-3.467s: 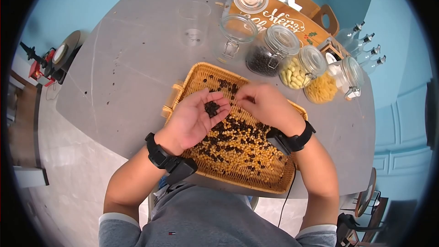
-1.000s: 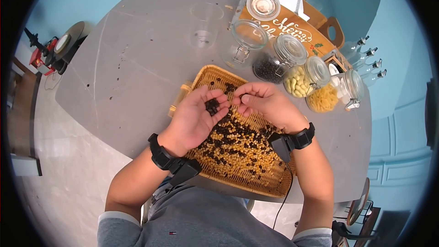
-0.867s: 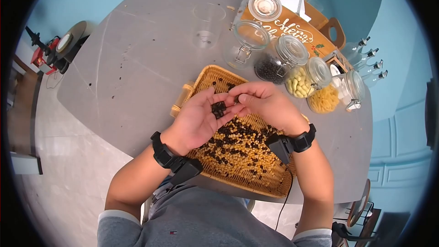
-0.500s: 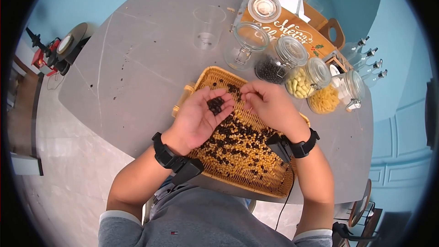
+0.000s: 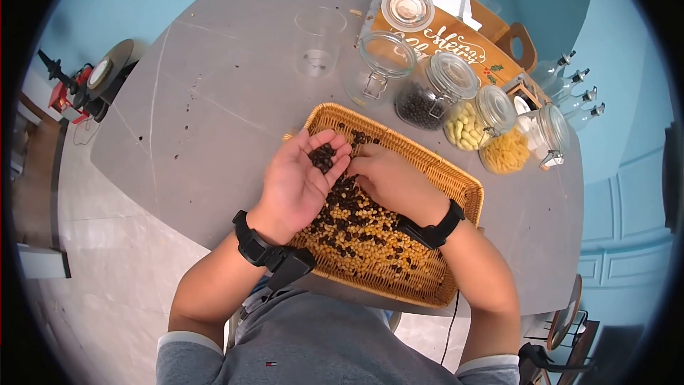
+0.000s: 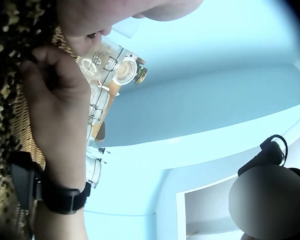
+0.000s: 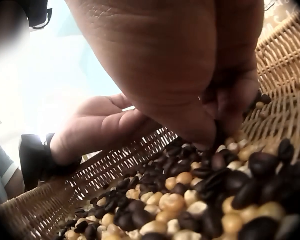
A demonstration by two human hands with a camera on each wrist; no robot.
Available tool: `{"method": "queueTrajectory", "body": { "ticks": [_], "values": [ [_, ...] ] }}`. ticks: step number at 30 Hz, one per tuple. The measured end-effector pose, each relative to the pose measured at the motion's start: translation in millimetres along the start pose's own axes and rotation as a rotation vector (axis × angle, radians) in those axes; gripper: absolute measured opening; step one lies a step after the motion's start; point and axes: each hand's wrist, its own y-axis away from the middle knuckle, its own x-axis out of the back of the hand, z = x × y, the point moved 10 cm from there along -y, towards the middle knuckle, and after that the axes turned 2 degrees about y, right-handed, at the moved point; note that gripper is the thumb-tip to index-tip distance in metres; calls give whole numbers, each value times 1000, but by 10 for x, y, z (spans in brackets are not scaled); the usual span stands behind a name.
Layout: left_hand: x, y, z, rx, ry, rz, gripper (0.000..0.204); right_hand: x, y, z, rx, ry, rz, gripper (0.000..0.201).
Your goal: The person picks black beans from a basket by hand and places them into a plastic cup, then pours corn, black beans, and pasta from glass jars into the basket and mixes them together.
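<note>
My left hand (image 5: 296, 185) is palm up over the left part of a wicker basket (image 5: 470, 203). A small heap of dark coffee beans (image 5: 322, 157) lies on its slightly bent fingers. My right hand (image 5: 393, 178) reaches down into the basket beside it, knuckles up. In the right wrist view, its thumb and fingertips (image 7: 202, 135) pinch together around something dark, seemingly a coffee bean, right at the pile. That pile mixes coffee beans with yellow corn kernels (image 7: 171, 201). In the left wrist view the right hand (image 6: 57, 90) has its fingers curled down over the pile.
Behind the basket stand glass jars: an empty-looking one (image 5: 367, 85), one with black beans (image 5: 420, 105), one with peanuts (image 5: 464, 127), one with pasta (image 5: 504, 151). A clear cup (image 5: 313, 43) stands left of them. A wooden crate (image 5: 456, 46) and pourer bottles (image 5: 577, 100) are behind.
The right hand held a bean at the left fingers, drew back, and has now lowered into the pile, further left. The left hand, still bearing coffee beans, has shifted slightly left.
</note>
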Motion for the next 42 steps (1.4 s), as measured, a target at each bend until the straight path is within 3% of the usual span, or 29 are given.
{"method": "queueTrajectory", "body": {
  "ticks": [3,6,8,10,13,15,16,18,19,21,27,31,33,34,35,37,42],
  "values": [
    [10,-3,-33,18,-35,22,42,241,40,18,60,-49,109,19],
    [5,20,-70,59,-51,57,41,140,136,383,-371,-735,-25,14],
    [32,17,-102,89,-56,76,41,211,110,306,-352,-834,1,15],
    [0,8,-213,190,-53,-23,40,285,58,169,-329,-939,28,16],
    [-77,2,-147,119,-29,-61,39,352,-31,-14,-237,-964,33,17],
    [-48,-1,-66,56,-16,-44,39,436,-44,231,-360,-566,133,17],
    [-28,-5,13,-10,-2,-26,38,393,-47,274,-362,-567,137,17],
    [-39,-4,64,-40,21,-21,37,384,-111,105,-90,-145,161,18],
    [-37,3,102,-72,47,-15,37,310,-120,138,-94,-147,161,18],
    [-37,11,119,-82,65,-9,37,154,-174,-14,67,-151,123,19],
    [-29,15,131,-90,94,-7,38,-119,-283,-19,68,45,50,25],
    [-11,-3,116,-76,92,-48,38,-10,-251,-46,106,10,71,23],
    [-7,-3,115,-79,86,-48,38,163,-245,-5,95,-119,93,26],
    [-6,-1,108,-78,77,-46,38,204,-211,96,-26,-264,59,16],
    [-19,5,105,-80,80,-47,38,224,-179,117,-25,-261,56,16],
    [-16,18,90,-66,33,-1,39,103,-69,436,-340,-857,13,16],
    [-57,29,-70,77,18,-21,40,240,-27,305,-355,-1021,-29,17]
  ]
}}
